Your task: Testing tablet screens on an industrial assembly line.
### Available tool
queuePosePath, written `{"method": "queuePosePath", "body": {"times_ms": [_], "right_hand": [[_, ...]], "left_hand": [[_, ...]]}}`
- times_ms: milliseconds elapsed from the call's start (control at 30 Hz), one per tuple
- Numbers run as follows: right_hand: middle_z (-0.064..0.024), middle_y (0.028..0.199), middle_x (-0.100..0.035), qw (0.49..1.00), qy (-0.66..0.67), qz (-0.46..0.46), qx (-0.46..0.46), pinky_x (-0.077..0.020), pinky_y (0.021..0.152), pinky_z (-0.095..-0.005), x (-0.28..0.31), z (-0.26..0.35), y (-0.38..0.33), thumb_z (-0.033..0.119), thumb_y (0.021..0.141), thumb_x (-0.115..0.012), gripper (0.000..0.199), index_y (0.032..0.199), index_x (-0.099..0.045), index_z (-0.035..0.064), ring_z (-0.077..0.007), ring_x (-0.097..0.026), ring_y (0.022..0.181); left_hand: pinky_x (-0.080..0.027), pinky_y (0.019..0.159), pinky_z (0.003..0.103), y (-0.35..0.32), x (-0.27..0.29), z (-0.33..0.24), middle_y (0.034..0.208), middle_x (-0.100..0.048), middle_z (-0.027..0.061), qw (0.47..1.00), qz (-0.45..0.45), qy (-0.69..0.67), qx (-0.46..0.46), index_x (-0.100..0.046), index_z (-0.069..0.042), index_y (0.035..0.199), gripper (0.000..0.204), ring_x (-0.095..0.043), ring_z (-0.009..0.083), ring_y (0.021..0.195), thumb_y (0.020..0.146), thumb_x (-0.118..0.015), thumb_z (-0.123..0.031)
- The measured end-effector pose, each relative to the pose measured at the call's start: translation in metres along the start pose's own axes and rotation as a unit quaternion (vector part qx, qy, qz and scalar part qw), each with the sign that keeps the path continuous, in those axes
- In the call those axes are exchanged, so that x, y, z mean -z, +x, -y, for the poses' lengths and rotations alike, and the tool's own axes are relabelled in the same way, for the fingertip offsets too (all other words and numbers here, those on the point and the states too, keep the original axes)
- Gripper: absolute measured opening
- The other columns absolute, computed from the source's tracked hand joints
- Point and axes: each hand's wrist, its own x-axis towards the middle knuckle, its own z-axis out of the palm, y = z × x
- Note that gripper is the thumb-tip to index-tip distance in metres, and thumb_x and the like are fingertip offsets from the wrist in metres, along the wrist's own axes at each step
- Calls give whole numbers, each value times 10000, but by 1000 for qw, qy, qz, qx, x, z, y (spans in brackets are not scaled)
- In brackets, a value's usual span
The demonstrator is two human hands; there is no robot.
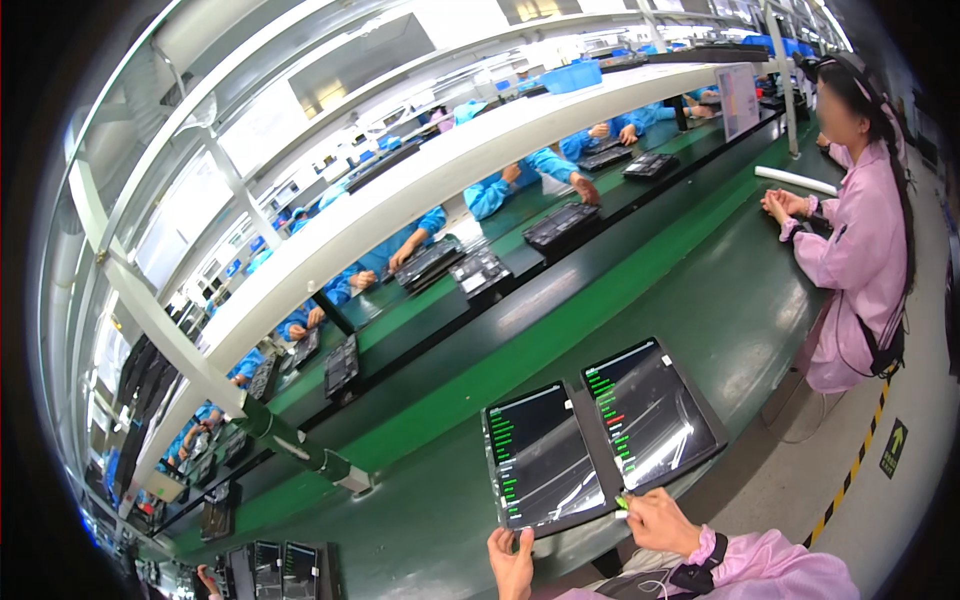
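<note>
Two dark tablets lie side by side near the front edge of the green bench, the left tablet (548, 462) and the right tablet (655, 415). Both screens are lit black with lines of mostly green text, and the right one also has a red line. At the left tablet's lower left corner is my left hand (512, 565), its thumb and fingers apart against the edge. My right hand (662, 523) is closed in a pinch on a small green-and-white piece (622, 503) at the lower edge, between the two tablets. The piece's exact kind is unclear.
A person in a pink smock (865, 230) sits at right. Beyond a green strip, a conveyor carries black device trays (560, 225), with people in blue behind it. A white post (165, 310) stands left. More tablets (285, 570) lie at lower left.
</note>
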Motion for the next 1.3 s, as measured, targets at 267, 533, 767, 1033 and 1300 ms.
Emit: {"method": "queuePosePath", "body": {"times_ms": [267,533,767,1033,1300], "right_hand": [[-171,884,-651,994,-9,0,108,-421,769,-355,-35,29,-8,38,721,-573,241,955,-571,-21,-264,-620,709],[-77,583,-568,999,30,39,22,-455,731,-372,-47,34,-3,45,696,-593,291,982,-627,4,-289,-581,687],[-121,599,-504,999,20,28,-4,-439,679,-408,-56,38,-8,13,693,-606,138,690,-468,11,-356,-560,716],[-129,678,-530,999,24,42,-15,-443,688,-404,-59,39,-11,-7,706,-601,304,1009,-582,-15,-338,-541,761],[-137,705,-557,998,32,56,-28,-453,706,-401,-58,36,-11,3,716,-592,383,1098,-575,-8,-345,-554,812]], "left_hand": [[-442,683,222,-37,60,4,953,-540,23,994,-106,-19,19,-432,-51,1157,374,-511,98,811,876,-613,-217],[-409,907,344,-28,79,-116,1128,-520,119,941,-149,85,-292,-416,19,1186,416,-517,241,1054,840,-608,-110],[-404,542,203,-96,25,-248,769,-483,10,759,16,-158,-631,-466,-101,794,141,-478,84,651,903,-542,-149],[-384,515,205,-119,9,-270,707,-449,-11,858,-46,13,-511,-451,-107,742,181,-456,80,610,871,-565,-161],[-364,489,207,-139,4,-276,646,-414,-32,879,-84,134,-449,-435,-113,689,222,-434,75,569,838,-588,-173]]}}
